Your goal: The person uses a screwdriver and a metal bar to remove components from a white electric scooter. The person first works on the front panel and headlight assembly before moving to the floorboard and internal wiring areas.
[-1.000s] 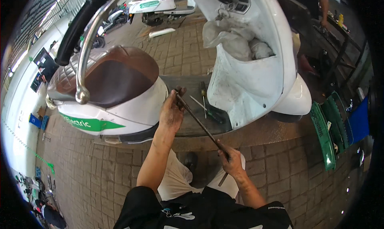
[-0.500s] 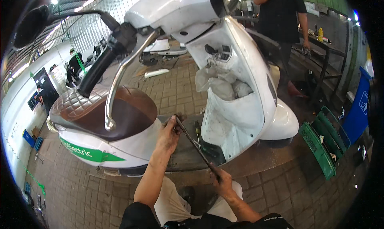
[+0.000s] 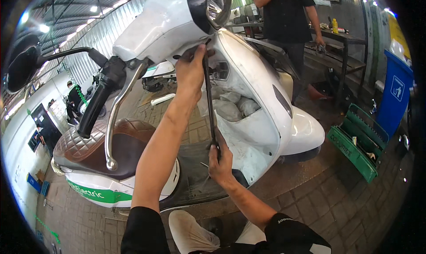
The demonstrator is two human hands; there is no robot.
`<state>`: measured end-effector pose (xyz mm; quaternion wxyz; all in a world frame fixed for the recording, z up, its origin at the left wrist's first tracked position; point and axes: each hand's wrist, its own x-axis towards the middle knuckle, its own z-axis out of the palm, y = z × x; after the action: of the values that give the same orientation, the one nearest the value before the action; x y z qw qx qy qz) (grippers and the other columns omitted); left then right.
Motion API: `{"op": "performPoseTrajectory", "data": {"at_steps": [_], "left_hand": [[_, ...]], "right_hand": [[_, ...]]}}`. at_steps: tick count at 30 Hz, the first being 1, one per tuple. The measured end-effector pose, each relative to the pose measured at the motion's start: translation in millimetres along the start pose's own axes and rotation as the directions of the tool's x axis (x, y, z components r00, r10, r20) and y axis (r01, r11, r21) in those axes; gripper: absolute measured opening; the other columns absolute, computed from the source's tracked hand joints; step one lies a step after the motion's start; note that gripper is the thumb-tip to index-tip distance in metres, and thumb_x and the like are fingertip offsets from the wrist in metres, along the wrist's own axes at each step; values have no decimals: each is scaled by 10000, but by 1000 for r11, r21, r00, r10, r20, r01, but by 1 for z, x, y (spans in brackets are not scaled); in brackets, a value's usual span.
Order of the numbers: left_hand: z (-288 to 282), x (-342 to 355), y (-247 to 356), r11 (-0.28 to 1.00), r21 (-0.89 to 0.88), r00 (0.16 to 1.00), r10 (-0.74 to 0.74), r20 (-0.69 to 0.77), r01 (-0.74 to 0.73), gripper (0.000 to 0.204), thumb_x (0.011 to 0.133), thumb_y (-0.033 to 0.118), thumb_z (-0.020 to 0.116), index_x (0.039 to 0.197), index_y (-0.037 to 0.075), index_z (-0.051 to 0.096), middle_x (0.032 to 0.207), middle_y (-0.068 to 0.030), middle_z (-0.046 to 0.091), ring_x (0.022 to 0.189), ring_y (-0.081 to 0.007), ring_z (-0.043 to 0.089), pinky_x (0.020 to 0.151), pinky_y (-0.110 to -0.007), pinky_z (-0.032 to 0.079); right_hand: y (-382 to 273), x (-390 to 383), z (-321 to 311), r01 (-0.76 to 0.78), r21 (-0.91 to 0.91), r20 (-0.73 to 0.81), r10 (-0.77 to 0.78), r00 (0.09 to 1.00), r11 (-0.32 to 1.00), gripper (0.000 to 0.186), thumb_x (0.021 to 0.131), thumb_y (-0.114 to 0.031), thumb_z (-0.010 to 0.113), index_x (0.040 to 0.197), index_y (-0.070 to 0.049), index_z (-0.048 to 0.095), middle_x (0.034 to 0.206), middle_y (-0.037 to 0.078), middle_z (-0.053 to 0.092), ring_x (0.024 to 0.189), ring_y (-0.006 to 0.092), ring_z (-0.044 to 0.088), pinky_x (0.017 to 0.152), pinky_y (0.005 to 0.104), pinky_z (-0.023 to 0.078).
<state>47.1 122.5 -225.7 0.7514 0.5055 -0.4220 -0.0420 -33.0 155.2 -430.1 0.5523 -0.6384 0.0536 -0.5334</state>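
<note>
Rod [image 3: 210, 94], grip of left hand [image 3: 191, 74] and right hand [image 3: 221, 161] clamped around it, white lettering [image 3: 91, 193] on green scooter stripe [image 3: 119, 196]

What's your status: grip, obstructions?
Left fingers high on long dark metal rod; right fingers lower down. Rod points upward. Glossy white handlebar cover near its tip, contact unclear.

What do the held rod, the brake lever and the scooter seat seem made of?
Rod: probably steel, dark and dull; it looks thin, straight and stiff, though its surface colour leaves this open.
Brake lever: metal, likely polished or chromed, given its bright silvery sheen.
Seat: brown, leather-like cover, perhaps vinyl, with quilted diamonds; real leather isn't ruled out.
</note>
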Motion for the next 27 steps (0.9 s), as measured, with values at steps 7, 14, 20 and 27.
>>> {"op": "performPoseTrajectory", "data": {"at_steps": [7,14,20,27], "left_hand": [[10,-7,-4,985,37,985,167,-30,-166,268,818,94,564,1040,-53,538,957,-104,600,857,-132,546,776,-239,407],[15,-9,-2,966,113,968,241,-64,-233,295,821,122,568,1042,-70,524,960,-121,599,868,-141,545,790,-234,396],[7,-17,-1,954,202,967,242,-84,-221,308,814,180,582,1036,-25,524,929,-48,581,797,-92,518,677,-204,403],[-130,-95,-20,981,-191,924,-82,-373,10,237,796,140,542,1026,83,533,852,10,519,708,-111,454,634,-233,369]], "right_hand": [[2,11,1,93,-10,-66,-93,993,996,431,831,-43,399,1247,63,361,800,114,543,588,108,429,553,226,383],[13,17,7,237,1,-137,-235,962,971,426,828,-36,406,1241,66,372,872,121,541,636,101,442,579,222,395],[2,13,6,117,8,-82,-116,990,993,415,824,-13,396,1232,64,386,802,111,547,629,105,450,589,220,398],[4,14,8,157,-8,-155,-156,976,988,383,872,-96,439,1226,43,407,719,74,525,590,93,434,554,216,390]]}}
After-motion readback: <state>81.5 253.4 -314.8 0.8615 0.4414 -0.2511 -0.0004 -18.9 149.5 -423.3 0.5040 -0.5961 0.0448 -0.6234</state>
